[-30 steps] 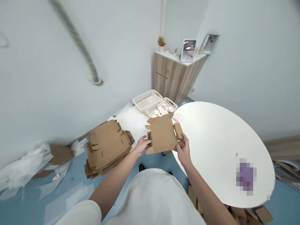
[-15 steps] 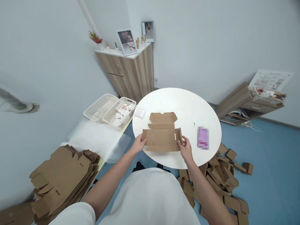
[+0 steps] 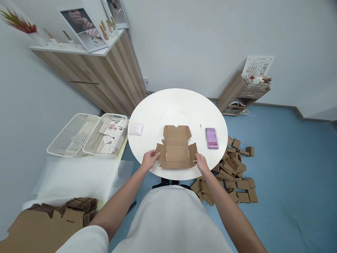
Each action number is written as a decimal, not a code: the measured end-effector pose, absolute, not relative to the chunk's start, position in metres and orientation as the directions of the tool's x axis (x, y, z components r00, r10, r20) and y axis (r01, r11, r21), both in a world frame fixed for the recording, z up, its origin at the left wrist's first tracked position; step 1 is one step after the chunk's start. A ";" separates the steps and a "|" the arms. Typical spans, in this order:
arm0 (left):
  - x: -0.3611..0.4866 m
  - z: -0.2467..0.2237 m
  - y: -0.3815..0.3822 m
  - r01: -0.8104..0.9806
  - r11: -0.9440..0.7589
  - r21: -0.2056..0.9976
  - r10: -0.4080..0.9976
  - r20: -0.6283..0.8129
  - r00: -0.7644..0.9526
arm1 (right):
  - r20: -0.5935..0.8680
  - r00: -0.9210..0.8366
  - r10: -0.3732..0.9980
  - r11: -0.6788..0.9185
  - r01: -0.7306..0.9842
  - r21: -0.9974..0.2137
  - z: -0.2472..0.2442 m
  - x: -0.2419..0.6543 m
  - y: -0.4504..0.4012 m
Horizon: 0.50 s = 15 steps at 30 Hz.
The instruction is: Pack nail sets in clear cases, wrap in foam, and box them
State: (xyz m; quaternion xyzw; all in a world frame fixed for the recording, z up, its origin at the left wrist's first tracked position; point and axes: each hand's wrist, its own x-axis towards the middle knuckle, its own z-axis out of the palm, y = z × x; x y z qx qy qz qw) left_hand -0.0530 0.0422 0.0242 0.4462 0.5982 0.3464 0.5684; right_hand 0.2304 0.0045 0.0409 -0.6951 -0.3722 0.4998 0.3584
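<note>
An unfolded cardboard box [image 3: 177, 153] lies on the white round table [image 3: 179, 105] close to its front edge. Its side flaps stand partly raised, and the lid section spreads out away from me. My left hand [image 3: 150, 160] grips the left side flap between thumb and fingers. On the opposite side, my right hand [image 3: 201, 163] has its fingers closed on the right flap near the front corner. A white flat packet [image 3: 136, 129] rests at the table's left, and a purple item [image 3: 211, 138], blurred out, is at the right.
Two white baskets [image 3: 88, 154] stand on a side table at left, one holding printed cards. Flat cardboard blanks [image 3: 44, 228] are stacked nearer me. Folded boxes [image 3: 231, 168] lie heaped on the blue floor at right. A wooden cabinet [image 3: 116, 70] rises behind.
The left side flap has been folded up from nearly flat, and both hands have stayed at the box's sides. The camera view has shifted, so the surroundings appear displaced.
</note>
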 end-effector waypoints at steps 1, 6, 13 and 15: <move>-0.054 0.021 0.045 0.123 0.365 0.923 0.927 -0.373 0.050 | -0.425 0.230 0.876 -0.466 0.175 -0.867 0.041 0.228 0.005; -0.060 -0.001 0.060 0.167 0.372 0.913 0.925 -0.380 0.019 | -0.403 0.281 0.871 -0.477 0.290 -0.830 0.033 0.220 0.006; -0.068 0.005 0.046 0.644 0.056 0.763 0.985 -0.146 0.087 | -0.427 0.374 0.823 -0.558 0.391 -0.732 0.021 0.215 0.000; -0.067 0.011 0.035 0.775 -0.164 0.611 0.971 -0.040 0.237 | -0.452 0.388 0.803 -0.586 0.378 -0.717 0.020 0.218 0.000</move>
